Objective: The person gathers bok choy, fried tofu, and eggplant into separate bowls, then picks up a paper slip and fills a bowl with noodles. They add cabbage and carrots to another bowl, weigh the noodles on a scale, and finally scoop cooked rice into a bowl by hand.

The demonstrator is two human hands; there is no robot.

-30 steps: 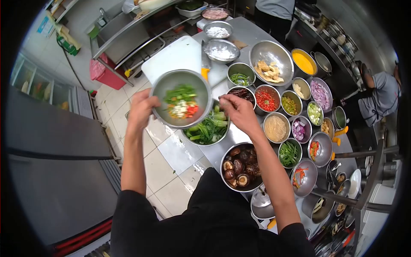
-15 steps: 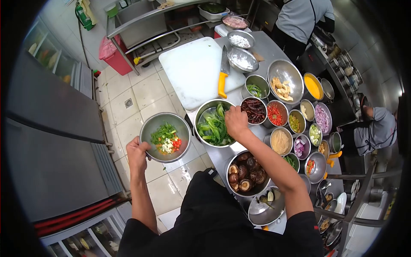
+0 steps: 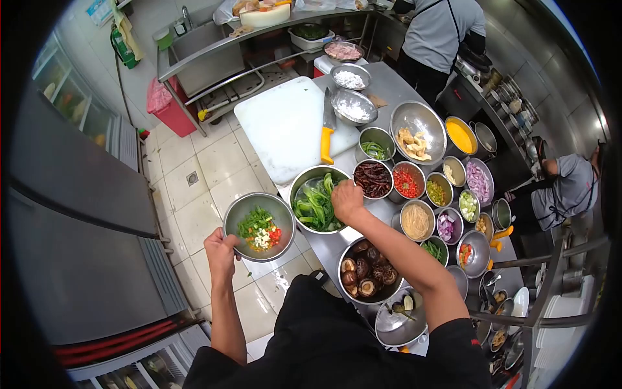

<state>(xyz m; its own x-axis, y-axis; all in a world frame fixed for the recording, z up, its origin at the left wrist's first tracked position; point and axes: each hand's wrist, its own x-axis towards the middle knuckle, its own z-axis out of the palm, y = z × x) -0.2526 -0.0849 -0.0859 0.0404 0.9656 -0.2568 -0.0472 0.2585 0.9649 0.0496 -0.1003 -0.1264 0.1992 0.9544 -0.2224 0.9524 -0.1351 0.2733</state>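
My left hand [image 3: 221, 251] is closed on the rim of a steel bowl [image 3: 234, 220], holding it above the floor beside the table. Chopped greens, white bits and red pepper pieces [image 3: 275, 235] lie in that bowl. My right hand [image 3: 348, 201] reaches over the right rim of a steel pot [image 3: 295, 192] of leafy greens [image 3: 317, 202]. Its fingers are curled in at the leaves; the fingertips are hidden. Just beside it is a container of dried red chillies [image 3: 372, 180]. Dark mushrooms [image 3: 366, 272] fill another pot nearer my body.
A yellow-handled knife [image 3: 327, 139] lies on the white cutting board [image 3: 278, 126]. Several steel bowls of cut ingredients crowd the table's right side, including chopped red pepper [image 3: 407, 180] and noodles [image 3: 416, 221]. Two people [image 3: 444, 35] in grey shirts stand at the far right.
The view has shifted slightly. My left hand has brought the bowl to the right, closer to the pot of greens. My right hand remains at the pot.
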